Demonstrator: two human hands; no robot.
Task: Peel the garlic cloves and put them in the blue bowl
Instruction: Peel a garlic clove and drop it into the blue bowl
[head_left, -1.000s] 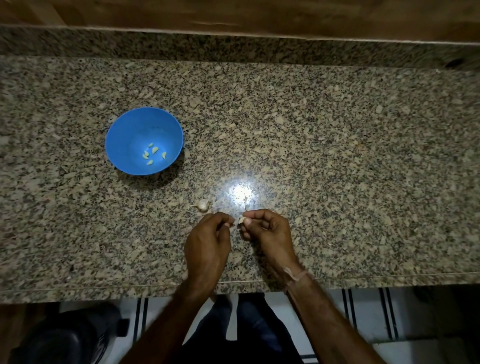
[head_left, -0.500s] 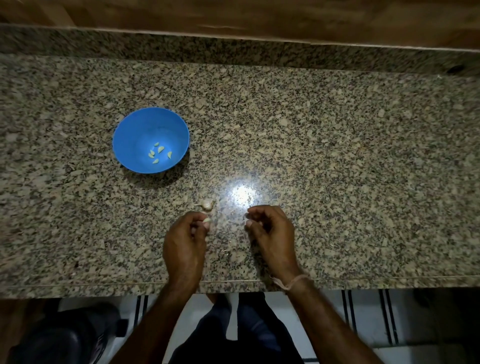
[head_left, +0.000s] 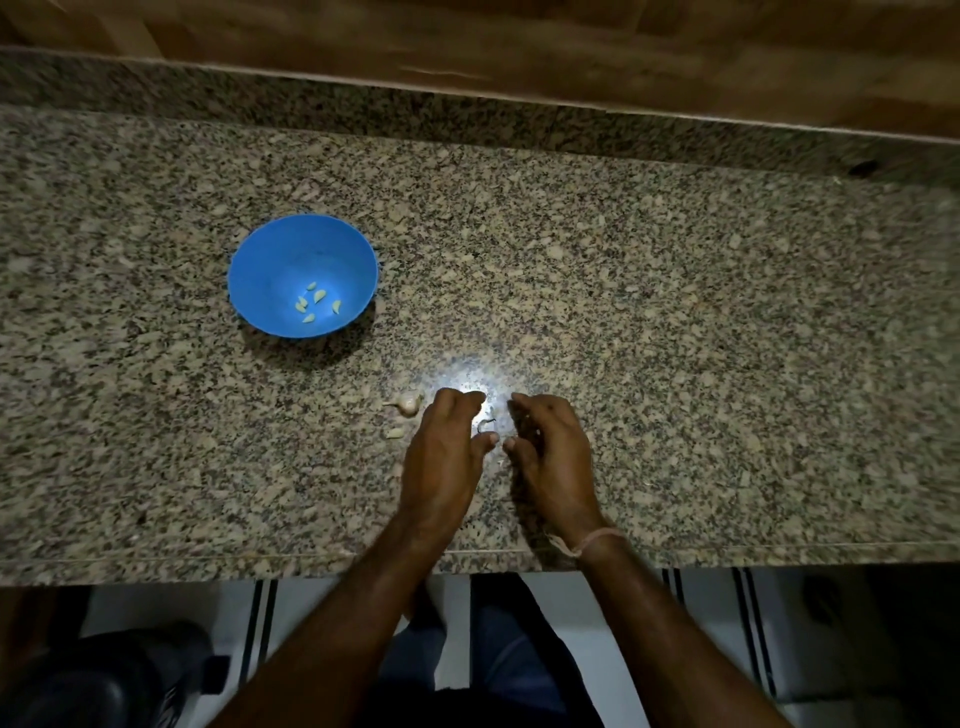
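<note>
looking down, you see a speckled stone bench (head_left: 675, 338) with a bright spot of light on it near the middle. a blue bowl (head_left: 260, 260) sits on the left part of the bench, well apart from the hands. a few small peeled garlic cloves (head_left: 318, 296) lie in the bottom of the bowl, pale yellow and close together. nearer the person, a small garlic bulb (head_left: 409, 402) with its skin on lies on the bench, just left of the left hand. one loose clove (head_left: 395, 433) lies on the bench just below the bulb, beside the left hand and not touching it.

the left hand (head_left: 447, 457) is over the bench with its back up. its fingers are bent loosely. its thumb and first finger are apart with nothing between them, so it holds nothing that shows. the right hand (head_left: 553, 457) is just beside it, back up too, with its fingers curled under. i cannot tell if the right hand holds anything, since its fingers hide the inside. the two thumbs nearly touch. a tiny dark curled bit (head_left: 487, 423) lies on the bench in the gap between the hands. a thin pale string (head_left: 597, 538) is tied round the right wrist. a brown wooden wall (head_left: 571, 41) runs along the far side of the bench.
</note>
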